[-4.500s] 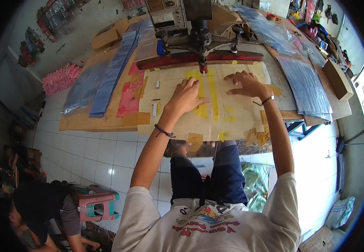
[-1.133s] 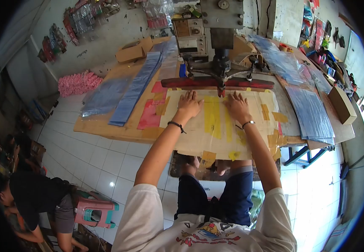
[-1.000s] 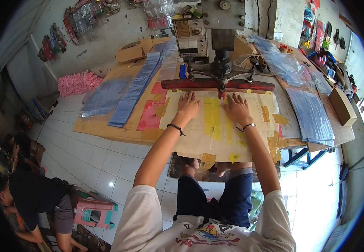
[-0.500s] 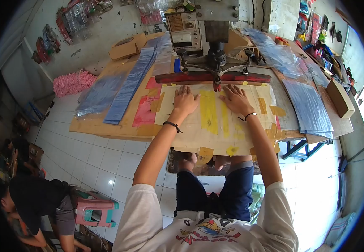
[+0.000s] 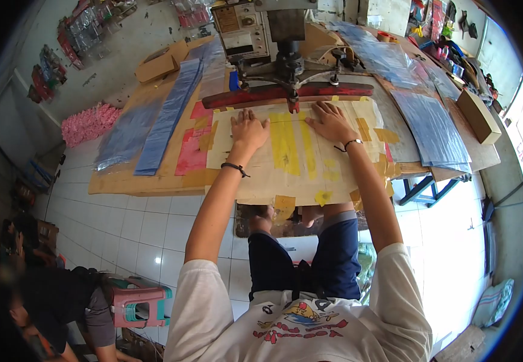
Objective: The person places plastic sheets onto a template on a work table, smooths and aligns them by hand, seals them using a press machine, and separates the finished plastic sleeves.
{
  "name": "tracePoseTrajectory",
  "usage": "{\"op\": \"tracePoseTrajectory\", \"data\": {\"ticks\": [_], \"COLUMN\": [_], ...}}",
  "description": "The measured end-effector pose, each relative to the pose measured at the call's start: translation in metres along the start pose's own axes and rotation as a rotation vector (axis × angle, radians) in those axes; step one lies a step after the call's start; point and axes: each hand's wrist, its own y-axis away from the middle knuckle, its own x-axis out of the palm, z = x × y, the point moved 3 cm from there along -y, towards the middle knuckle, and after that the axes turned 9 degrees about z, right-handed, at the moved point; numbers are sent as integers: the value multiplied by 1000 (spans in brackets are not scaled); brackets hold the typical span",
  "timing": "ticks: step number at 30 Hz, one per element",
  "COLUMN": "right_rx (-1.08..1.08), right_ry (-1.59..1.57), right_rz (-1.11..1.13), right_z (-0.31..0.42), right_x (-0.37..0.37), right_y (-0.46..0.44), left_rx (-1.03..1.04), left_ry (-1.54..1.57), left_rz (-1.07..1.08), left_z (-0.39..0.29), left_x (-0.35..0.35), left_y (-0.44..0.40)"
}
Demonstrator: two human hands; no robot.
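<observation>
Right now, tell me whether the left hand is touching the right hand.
Apart: the head view shows the yellow-striped sheet between the left hand and right hand.

1 camera sits up on the person's head. It looks forward and down, with the shirt (image 5: 300, 338) very near at the bottom, the table (image 5: 116, 182) a bit farther off, and the wall (image 5: 144, 31) at the top. The wide, round view has dark corners.

A pink heap (image 5: 88, 124) lies left of the worktop (image 5: 115, 181). A cardboard box (image 5: 162, 62) rests toward its far left, a long carton (image 5: 478, 116) near its right edge. A pink-and-green stool (image 5: 130, 295) stands on the tiled floor (image 5: 132, 230).
</observation>
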Motion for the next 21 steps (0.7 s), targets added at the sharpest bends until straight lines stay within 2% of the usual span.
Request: {"op": "tracePoseTrajectory", "data": {"ticks": [7,13,16,19,20,21], "right_rx": [-11,-154,-159,-294,-178,-177], "right_ry": [-20,-84,-71,-70,-140,-168], "right_rz": [-26,-70,36,169,48,28], "right_z": [1,-11,-15,-4,-3,0], "right_x": [-4,-1,0,-26,-26,-26], "right_y": [8,8,19,50,61,71], "left_rx": [-4,64,101,143,162,184], "left_ry": [-6,40,38,75,69,60], "left_rz": [-19,7,42,8,-3,-16], "left_z": [-2,2,11,20,20,19], "left_x": [-4,-7,-7,-5,-4,-9], "left_y": [3,11,30,40,46,51]}}
